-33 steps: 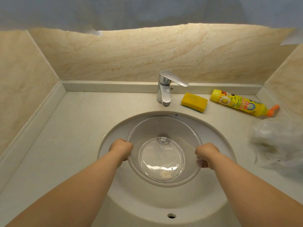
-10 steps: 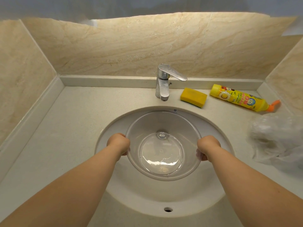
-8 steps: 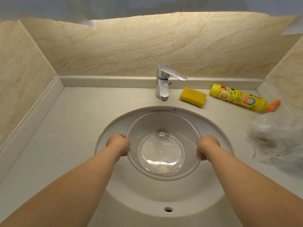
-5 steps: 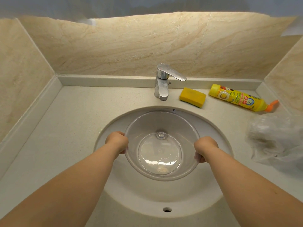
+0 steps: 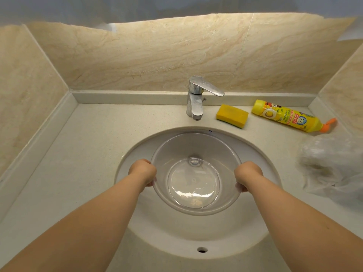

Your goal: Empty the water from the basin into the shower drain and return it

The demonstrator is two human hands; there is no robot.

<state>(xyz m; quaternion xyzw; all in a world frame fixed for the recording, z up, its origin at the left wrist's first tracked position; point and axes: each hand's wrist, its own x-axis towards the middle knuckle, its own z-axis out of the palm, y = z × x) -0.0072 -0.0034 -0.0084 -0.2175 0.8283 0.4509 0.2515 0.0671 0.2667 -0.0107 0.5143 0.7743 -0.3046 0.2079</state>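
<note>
A clear plastic basin (image 5: 196,148) with a little water pooled in its bottom sits inside the white sink bowl (image 5: 176,232). My left hand (image 5: 143,171) is closed over the basin's left rim. My right hand (image 5: 247,174) grips the right rim in the same way. The basin looks level, with its near side slightly lower. The sink's drain shows through the clear bottom.
A chrome tap (image 5: 195,99) stands just behind the basin. A yellow sponge (image 5: 231,115) and a yellow bottle (image 5: 286,117) lie on the counter at the back right. A crumpled clear plastic bag (image 5: 334,165) sits at the right. Tiled walls enclose three sides.
The basin and both hands have held nearly the same place in the sink; the water surface ripples slightly. The view has shifted a little.
</note>
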